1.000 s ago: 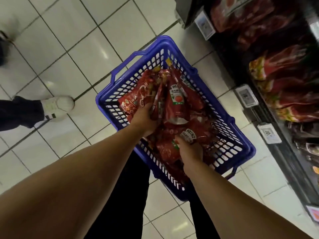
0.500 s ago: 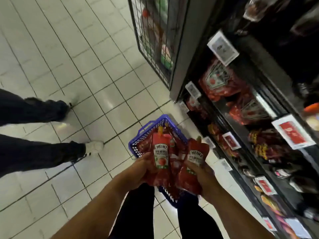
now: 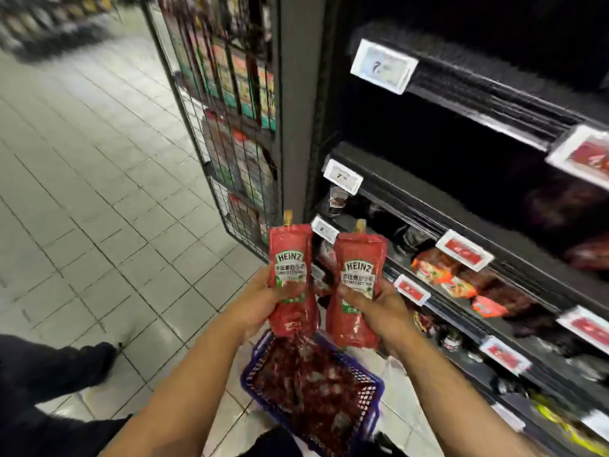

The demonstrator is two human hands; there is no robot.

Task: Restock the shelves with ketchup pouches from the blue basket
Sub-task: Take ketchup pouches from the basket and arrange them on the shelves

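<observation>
Each hand grips one upright ketchup pouch above the blue basket point(image 3: 374, 409): left hand point(image 3: 260, 303) on the left pouch point(image 3: 290, 275), right hand point(image 3: 384, 311) on the right pouch point(image 3: 357, 288). Carrying step; next seems placing them on a shelf point(image 3: 428, 206) edge.

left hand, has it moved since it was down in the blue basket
Yes. The left hand has risen out of the blue basket, holding a ketchup pouch upright above its rim.

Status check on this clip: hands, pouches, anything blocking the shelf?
Left hand grips left pouch. Right hand grips right pouch. Both upright above blue basket. Shelf ahead, nothing blocking.
</observation>
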